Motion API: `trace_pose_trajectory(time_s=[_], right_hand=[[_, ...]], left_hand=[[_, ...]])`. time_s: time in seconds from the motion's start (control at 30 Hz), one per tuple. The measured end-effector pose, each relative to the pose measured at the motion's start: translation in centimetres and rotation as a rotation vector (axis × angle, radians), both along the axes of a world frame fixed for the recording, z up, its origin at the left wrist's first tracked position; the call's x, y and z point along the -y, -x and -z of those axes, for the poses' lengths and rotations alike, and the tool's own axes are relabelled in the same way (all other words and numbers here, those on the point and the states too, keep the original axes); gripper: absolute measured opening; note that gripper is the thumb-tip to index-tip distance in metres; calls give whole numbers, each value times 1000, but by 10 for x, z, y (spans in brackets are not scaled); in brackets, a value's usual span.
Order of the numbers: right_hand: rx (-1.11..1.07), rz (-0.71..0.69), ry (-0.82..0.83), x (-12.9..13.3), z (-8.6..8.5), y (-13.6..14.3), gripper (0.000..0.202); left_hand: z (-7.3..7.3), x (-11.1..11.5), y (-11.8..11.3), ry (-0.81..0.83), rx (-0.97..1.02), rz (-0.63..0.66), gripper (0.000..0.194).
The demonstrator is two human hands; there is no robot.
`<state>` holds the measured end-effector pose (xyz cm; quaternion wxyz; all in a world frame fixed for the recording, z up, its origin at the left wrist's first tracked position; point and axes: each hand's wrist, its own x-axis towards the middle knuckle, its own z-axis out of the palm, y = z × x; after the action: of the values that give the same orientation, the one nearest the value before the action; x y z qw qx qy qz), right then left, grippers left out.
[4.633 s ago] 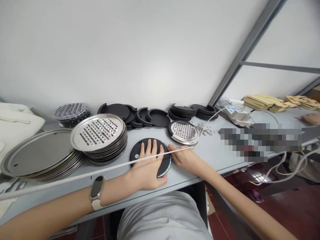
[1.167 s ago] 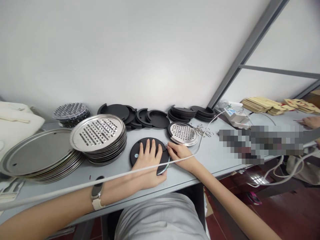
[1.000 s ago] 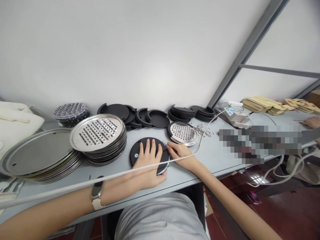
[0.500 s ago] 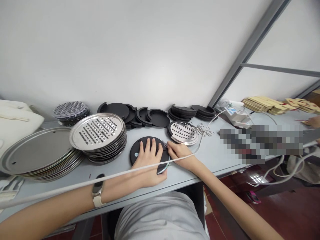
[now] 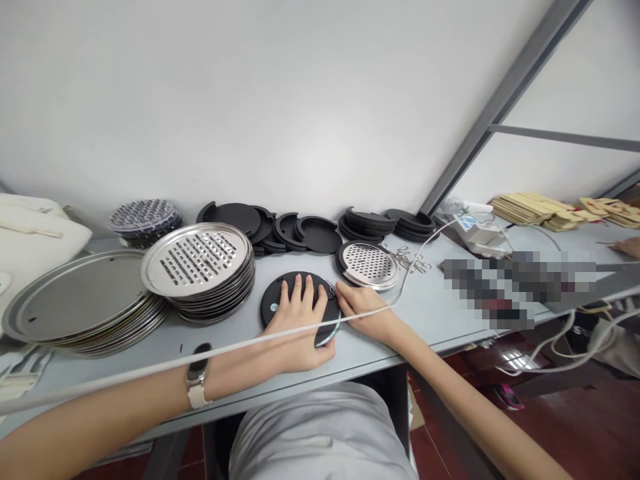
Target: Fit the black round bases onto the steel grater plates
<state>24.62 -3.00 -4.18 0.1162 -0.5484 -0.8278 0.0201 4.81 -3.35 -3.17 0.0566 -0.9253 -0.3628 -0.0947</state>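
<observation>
Black disc [image 5: 274, 297] under left fingers [image 5: 296, 291], flat

One flat round black disc [image 5: 280, 300] with a shiny metal rim at its right edge lies flat near the grey tabletop's [image 5: 425, 300] front edge.

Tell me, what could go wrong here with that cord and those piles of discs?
The white cord runs across both arms; a tug might jog the right hand working at the black disc's edge. The disc overhangs the table edge slightly under the left hand and might slip. The grater stack nearby could topple if bumped.
</observation>
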Motion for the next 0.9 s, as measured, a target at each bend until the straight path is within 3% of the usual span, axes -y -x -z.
trace_pose_trajectory(time_s=[0.9], right_hand=[[248,-92,6,-2,-15,0,18]], left_hand=[[-2,1,-2,30,9,-10,85]])
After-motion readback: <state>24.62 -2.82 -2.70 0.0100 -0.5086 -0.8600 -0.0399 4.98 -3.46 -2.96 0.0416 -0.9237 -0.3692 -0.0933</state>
